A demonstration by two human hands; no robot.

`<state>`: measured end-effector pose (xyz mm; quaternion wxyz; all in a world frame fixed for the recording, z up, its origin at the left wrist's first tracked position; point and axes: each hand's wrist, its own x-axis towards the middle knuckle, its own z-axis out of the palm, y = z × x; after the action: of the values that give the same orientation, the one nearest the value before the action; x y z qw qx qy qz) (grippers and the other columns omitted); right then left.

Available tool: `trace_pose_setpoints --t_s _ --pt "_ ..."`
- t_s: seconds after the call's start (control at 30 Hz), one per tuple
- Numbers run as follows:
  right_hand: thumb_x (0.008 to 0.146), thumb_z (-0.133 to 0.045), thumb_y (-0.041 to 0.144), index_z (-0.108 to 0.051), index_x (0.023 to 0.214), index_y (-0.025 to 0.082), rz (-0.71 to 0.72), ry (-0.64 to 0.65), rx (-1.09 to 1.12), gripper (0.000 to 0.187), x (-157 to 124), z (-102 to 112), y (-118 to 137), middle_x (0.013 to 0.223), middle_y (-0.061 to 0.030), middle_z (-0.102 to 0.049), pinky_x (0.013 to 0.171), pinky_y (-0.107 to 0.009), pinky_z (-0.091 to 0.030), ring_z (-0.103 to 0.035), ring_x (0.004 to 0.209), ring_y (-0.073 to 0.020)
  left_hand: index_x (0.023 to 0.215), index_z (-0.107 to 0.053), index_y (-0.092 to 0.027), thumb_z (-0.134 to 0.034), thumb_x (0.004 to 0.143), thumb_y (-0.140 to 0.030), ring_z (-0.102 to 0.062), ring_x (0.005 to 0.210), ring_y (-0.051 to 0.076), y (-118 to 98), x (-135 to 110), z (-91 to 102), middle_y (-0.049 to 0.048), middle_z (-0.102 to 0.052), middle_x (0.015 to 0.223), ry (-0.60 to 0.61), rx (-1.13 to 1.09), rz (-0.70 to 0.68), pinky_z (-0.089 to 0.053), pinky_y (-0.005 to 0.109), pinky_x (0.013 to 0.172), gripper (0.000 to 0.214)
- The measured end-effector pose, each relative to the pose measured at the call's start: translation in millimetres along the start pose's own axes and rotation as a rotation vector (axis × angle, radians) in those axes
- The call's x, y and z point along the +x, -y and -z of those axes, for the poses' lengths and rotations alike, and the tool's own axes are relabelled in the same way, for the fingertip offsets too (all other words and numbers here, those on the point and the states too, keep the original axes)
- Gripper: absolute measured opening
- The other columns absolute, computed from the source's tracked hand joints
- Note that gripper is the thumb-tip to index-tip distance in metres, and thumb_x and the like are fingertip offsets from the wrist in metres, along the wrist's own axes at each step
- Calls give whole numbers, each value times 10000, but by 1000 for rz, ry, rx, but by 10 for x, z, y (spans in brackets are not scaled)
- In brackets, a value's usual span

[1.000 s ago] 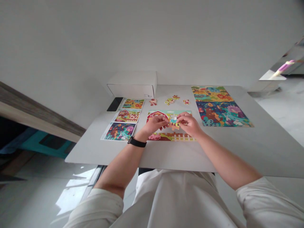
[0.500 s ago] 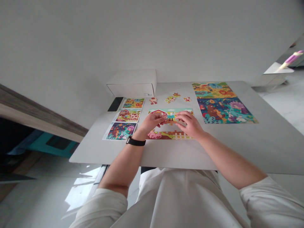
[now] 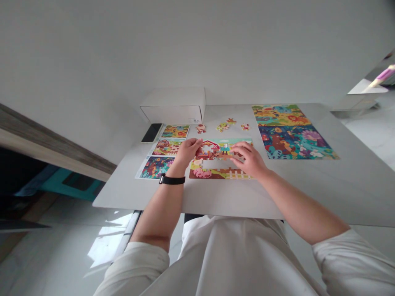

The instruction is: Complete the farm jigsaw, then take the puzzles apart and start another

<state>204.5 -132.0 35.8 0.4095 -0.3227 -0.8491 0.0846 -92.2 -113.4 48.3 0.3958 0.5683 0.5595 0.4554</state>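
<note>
A partly joined jigsaw puzzle with a farm picture lies on the table in front of me. Its upper section shows a red barn and a figure in blue; a bare strip of table parts it from the lower section with a pink pig and white fence. At the upper section's left edge, my left hand has thumb and fingers closed on the puzzle. My right hand hovers over or rests on the right side, thumb and fingers apart, and covers part of the picture. Several loose puzzle pieces lie behind.
A white box stands against the wall, with a phone in front. To the left lies a sheet of small reference pictures. Two larger picture sheets lie on the right of the table.
My left hand has moved left, from the puzzle's middle to its left edge, uncovering the barn. My right hand stays over the right side, fingers slightly more apart. The view has shifted slightly.
</note>
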Motion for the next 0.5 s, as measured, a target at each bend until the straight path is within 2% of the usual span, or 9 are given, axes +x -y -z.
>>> trace_pose_setpoints --t_s 0.07,0.2,0.27,0.4,0.5 --pt "930 -734 186 -701 1144 272 -1 -1 9 233 8 1 18 1204 -97 -709 1007 -472 -590 -700 1149 -284 691 -594 -192 -659 890 -721 -465 480 87 -17 -25 -34 -11 -558 559 24 49 22 -336 213 472 569" --pt "931 -736 203 -709 1151 287 -20 13 25 237 17 4 45 1212 -93 -716 1039 -496 -575 -691 1182 -294 766 -656 -185 -679 888 -692 -488 495 86 -111 -113 -157 -3 -606 614 265 118 -3 -331 212 469 521" --pt "937 -733 216 -716 1159 296 -36 24 36 237 18 4 48 1214 -93 -717 1056 -511 -567 -688 1191 -300 799 -679 -182 -690 889 -667 -488 495 87 -161 -147 -200 -8 -601 613 348 132 -34 -336 215 472 493" --pt "945 -734 242 -726 1191 304 -57 49 50 254 9 -12 37 1224 -96 -717 1077 -526 -558 -679 1209 -312 775 -691 -176 -692 897 -641 -445 464 80 -186 -155 -200 -25 -545 554 384 177 -41 -317 225 470 481" --pt "954 -735 249 -725 1206 304 -50 81 41 259 -11 -48 24 1230 -90 -713 1075 -504 -562 -676 1217 -299 805 -729 -181 -701 895 -610 -469 484 87 -149 -139 -142 -21 -564 570 399 216 -26 -338 222 478 439"
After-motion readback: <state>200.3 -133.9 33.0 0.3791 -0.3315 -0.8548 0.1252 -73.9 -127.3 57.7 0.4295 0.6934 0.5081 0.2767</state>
